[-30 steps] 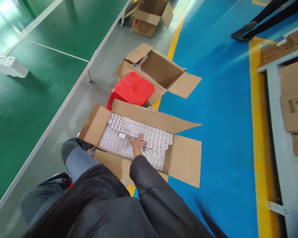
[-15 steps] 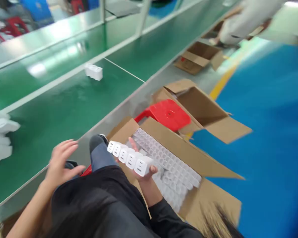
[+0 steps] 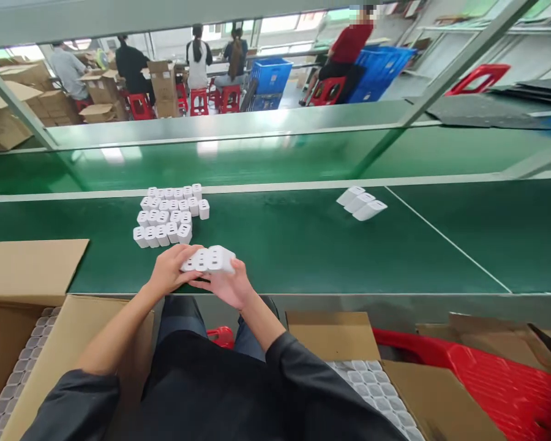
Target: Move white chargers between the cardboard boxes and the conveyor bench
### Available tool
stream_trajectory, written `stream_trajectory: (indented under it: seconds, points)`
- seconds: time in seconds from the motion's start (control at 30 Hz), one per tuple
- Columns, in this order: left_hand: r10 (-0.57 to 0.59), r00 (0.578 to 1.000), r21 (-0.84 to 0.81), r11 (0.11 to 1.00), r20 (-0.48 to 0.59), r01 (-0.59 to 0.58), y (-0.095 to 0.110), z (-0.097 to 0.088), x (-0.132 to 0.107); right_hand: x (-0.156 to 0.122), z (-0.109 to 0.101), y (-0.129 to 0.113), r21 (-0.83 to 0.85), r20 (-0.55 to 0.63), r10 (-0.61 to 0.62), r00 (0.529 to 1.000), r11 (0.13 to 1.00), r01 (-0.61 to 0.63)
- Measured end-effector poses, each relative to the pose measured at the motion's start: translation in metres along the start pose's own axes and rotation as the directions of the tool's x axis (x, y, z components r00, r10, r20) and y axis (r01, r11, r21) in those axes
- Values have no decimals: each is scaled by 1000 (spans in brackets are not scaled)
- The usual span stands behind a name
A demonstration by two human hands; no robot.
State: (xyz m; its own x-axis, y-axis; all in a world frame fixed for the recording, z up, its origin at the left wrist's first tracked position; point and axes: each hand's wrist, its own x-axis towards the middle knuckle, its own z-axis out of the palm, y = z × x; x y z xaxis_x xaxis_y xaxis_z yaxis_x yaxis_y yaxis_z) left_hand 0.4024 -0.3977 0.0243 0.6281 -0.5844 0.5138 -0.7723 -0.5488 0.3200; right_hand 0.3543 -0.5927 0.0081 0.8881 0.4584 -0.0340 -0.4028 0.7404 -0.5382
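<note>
Between my two hands, just over the near edge of the green table, is a row of white USB charger blocks [image 3: 215, 260] with their port faces toward me. My left hand [image 3: 171, 269] closes round the row's left end and hides part of it. At the other end, the fingers and thumb of my right hand [image 3: 232, 285] grip the row from below and the side. Several rows of the same chargers [image 3: 163, 217] stand on the table past my left hand. Farther right, three white chargers [image 3: 360, 203] lie side by side.
Open cardboard boxes hold packed white pieces at my left [image 3: 67, 349] and right [image 3: 333, 335]. A red stool [image 3: 491, 373] stands at the lower right. The green table [image 3: 275, 245] has a white rail along its back. People on red stools sit beyond.
My view has swung left from the right-hand box to the table. My right hand has carried the charger row over to the table edge, and my left hand has closed on it.
</note>
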Motion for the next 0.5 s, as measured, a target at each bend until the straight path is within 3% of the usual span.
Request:
stream_trajectory:
  seconds: [0.07,0.13,0.3,0.37,0.5]
  points:
    - [-115,993,45,992,29,114,-21,-19,-12,23,5,1,-117,-48,43,998,992,-49]
    - [-174,983,119,979,55,166,-36,-36,-19,40,7,0,-249,-92,-7,996,968,-16]
    - [-231,947,316,936,222,154,-56,-59,-17,63,2,1,-557,-116,-75,990,830,-3]
    - [-215,943,387,916,253,105,-59,-60,-15,66,0,3,-725,-131,-94,987,688,-30]
    - [-130,970,436,899,204,29,-63,-52,-14,63,5,7,-956,-16,-181,983,291,38]
